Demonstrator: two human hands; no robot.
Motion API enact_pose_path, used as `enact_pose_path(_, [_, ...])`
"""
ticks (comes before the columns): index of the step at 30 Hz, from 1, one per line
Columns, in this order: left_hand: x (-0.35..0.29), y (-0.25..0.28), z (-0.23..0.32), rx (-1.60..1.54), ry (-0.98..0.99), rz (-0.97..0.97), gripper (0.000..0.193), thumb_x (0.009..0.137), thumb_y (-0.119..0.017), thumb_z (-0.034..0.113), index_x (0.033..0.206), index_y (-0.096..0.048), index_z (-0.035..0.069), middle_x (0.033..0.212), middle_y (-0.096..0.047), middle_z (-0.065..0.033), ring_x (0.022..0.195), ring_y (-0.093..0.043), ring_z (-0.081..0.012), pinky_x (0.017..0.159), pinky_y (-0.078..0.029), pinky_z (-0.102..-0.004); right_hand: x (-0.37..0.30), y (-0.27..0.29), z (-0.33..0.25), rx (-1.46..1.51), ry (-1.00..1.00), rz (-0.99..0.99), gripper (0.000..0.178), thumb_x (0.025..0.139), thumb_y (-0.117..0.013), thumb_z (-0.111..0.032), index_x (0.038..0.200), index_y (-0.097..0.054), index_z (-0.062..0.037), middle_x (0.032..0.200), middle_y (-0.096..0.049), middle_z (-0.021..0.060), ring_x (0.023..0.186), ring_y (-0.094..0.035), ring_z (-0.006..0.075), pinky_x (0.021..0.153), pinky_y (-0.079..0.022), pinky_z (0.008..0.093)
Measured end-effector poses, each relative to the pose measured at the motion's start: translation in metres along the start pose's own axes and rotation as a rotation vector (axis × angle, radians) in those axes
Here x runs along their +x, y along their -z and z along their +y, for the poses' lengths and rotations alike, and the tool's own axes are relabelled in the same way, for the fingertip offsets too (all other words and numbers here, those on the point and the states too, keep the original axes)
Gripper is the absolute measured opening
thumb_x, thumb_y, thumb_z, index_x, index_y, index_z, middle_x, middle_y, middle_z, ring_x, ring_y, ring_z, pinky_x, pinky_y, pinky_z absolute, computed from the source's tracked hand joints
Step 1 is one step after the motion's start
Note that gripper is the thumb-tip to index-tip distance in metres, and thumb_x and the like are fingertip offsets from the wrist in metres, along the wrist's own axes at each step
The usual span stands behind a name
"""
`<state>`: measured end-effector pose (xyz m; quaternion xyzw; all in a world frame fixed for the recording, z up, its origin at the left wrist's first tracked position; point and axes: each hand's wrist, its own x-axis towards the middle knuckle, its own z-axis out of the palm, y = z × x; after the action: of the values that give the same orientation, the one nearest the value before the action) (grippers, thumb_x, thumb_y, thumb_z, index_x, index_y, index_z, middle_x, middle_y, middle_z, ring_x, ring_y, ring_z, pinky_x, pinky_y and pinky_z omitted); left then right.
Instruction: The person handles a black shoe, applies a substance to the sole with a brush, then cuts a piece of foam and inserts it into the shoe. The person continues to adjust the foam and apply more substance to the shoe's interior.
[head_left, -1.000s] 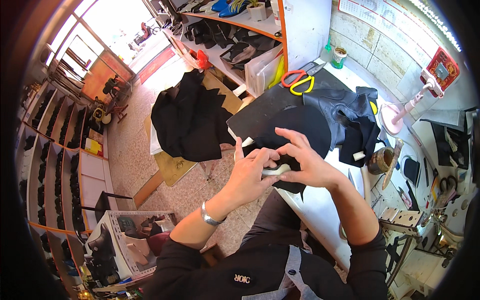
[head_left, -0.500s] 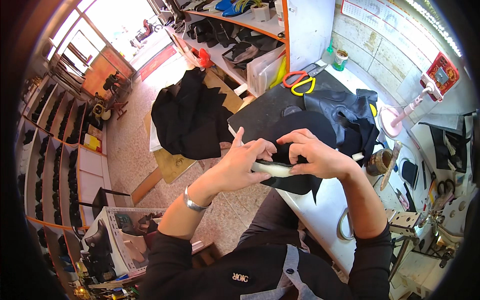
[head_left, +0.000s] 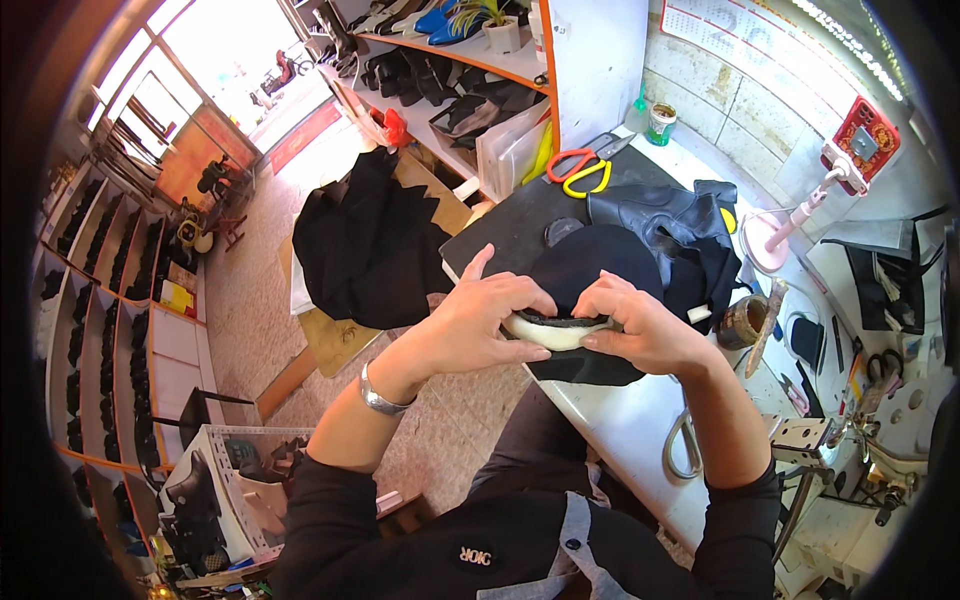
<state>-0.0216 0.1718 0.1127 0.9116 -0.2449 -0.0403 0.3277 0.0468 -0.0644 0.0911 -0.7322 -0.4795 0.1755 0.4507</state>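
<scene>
Both hands pinch a curved strip, cream-white on its near side with a black edge along the top. I cannot tell what it is part of. My left hand, a silver bangle on its wrist, grips the left end between thumb and fingers. Closed on the right end is my right hand, thumb below and fingers curled over. Black fabric spreads just beyond and beneath the strip. To its right lies a crumpled dark leather piece on the bench.
Scissors with red and yellow handles rest on a black board. A brown jar, a green-labelled pot and a pink phone stand are on the white table. Black cloth lies at the left.
My right hand's fingers have come down onto the strip, and the strip now bows more between both hands. The whole view has shifted slightly.
</scene>
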Motion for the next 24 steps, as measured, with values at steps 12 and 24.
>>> enact_pose_path(12, [0.017,-0.007,0.018,-0.289,0.097,-0.086,0.013,0.083,-0.070,0.018,0.087,-0.060,0.010,0.078,-0.050,0.0043,0.080,-0.055,-0.0115,0.115,-0.005,-0.0581,-0.014,0.011,-0.012,-0.111,0.006,0.038,0.023,0.079,-0.070,-0.011,0.100,-0.061,-0.0060,0.093,-0.059,0.0052,0.104,-0.054,0.0242,0.114,-0.015,0.0519])
enact_pose_path(24, [0.020,-0.013,0.020,-0.296,0.143,-0.062,0.013,0.083,-0.070,0.018,0.087,-0.061,0.009,0.076,-0.055,0.0030,0.075,-0.055,-0.0120,0.115,-0.014,-0.0532,-0.013,-0.012,-0.019,-0.450,0.062,0.392,0.016,0.078,-0.068,-0.009,0.092,-0.061,-0.0085,0.086,-0.060,0.0010,0.097,-0.057,0.0217,0.111,-0.020,0.0561])
